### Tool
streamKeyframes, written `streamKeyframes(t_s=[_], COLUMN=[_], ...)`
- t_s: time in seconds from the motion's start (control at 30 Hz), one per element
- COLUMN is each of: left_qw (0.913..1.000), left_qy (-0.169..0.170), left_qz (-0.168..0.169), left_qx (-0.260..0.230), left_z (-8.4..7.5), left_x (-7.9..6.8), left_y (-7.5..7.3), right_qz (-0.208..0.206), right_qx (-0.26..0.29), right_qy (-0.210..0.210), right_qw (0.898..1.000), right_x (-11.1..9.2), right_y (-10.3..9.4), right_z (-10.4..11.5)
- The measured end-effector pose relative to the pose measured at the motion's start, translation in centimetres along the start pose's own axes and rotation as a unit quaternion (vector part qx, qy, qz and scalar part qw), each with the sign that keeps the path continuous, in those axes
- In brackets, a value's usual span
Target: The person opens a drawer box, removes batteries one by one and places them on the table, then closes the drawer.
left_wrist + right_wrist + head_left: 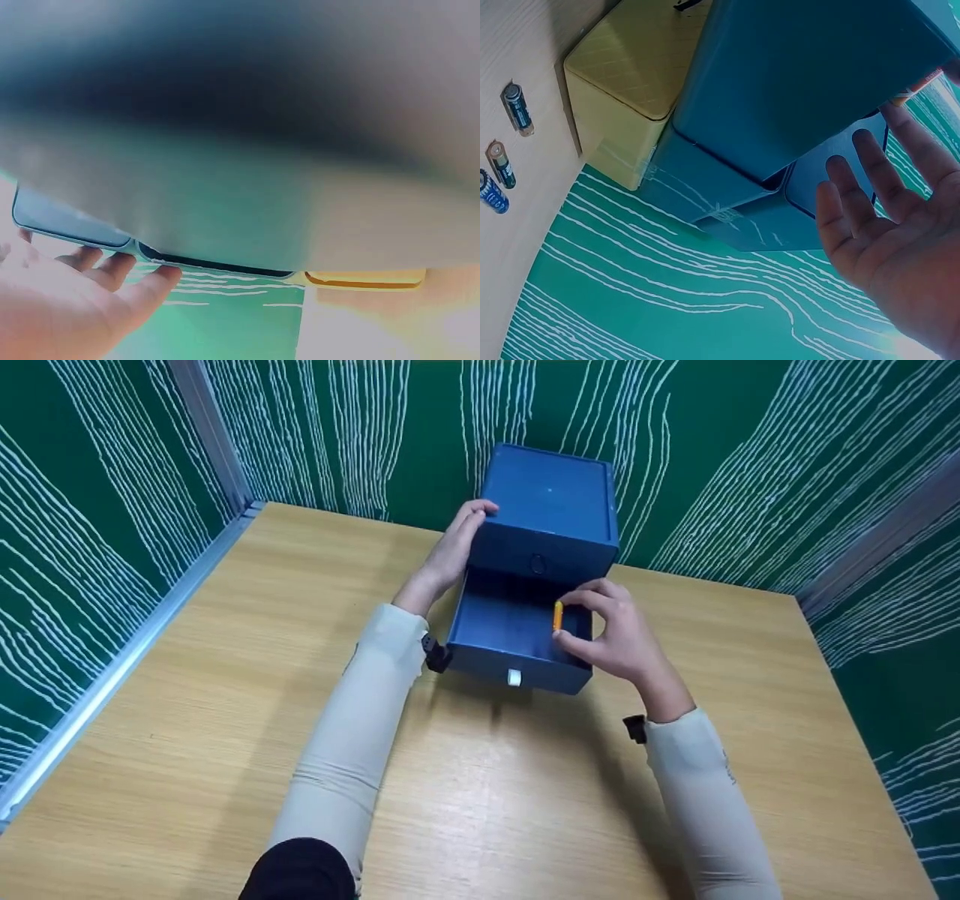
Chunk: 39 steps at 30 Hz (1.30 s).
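Observation:
A blue drawer unit [550, 499] stands near the back wall, its lower blue drawer [517, 619] pulled out with a white pull tab [514, 677] on the front. My left hand [450, 551] rests against the unit's left side, fingertips at the top edge; in the left wrist view its fingers are only lightly bent. Over the right part of the drawer, my right hand [619, 626] pinches a small orange battery [558, 616] lengthwise between thumb and forefinger. The right wrist view shows the other fingers spread loosely beside the drawer, with the battery mostly hidden.
Below the blue drawers is a yellow drawer [611, 131], also pulled out. Several batteries, one of them blue [493, 192], lie on the wooden table [225, 697] in the right wrist view. Green walls [712, 472] with white wavy lines close off the back and both sides.

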<state>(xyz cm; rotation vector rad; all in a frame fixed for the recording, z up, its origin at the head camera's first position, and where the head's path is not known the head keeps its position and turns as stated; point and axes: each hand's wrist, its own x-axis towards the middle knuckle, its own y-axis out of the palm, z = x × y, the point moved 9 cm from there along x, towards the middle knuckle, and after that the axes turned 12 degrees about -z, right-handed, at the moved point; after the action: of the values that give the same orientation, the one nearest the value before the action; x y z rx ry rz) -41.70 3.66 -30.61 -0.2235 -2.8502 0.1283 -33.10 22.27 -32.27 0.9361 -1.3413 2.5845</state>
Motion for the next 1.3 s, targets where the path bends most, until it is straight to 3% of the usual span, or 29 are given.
streamKeyframes(t_s=[0.43,0.77,1.3], left_qw=[0.9999,0.9999,0.9999], left_qy=[0.008,0.010,0.004], left_qz=[-0.007,-0.012,-0.010], left_qx=[-0.008,-0.007,-0.012], left_z=[0.1,0.2,0.4], left_x=[0.1,0.1,0.1], left_y=[0.1,0.1,0.0], right_qz=[-0.005,-0.018,0.022], right_qx=[-0.011,-0.008,-0.044], right_qy=[0.065,0.089,0.148], right_qw=[0.998,0.996,0.988], right_x=[-0.5,-1.3,-2.7], right_y=[-1.3,-2.0,-0.8], right_z=[-2.5,-5.5,-10.2])
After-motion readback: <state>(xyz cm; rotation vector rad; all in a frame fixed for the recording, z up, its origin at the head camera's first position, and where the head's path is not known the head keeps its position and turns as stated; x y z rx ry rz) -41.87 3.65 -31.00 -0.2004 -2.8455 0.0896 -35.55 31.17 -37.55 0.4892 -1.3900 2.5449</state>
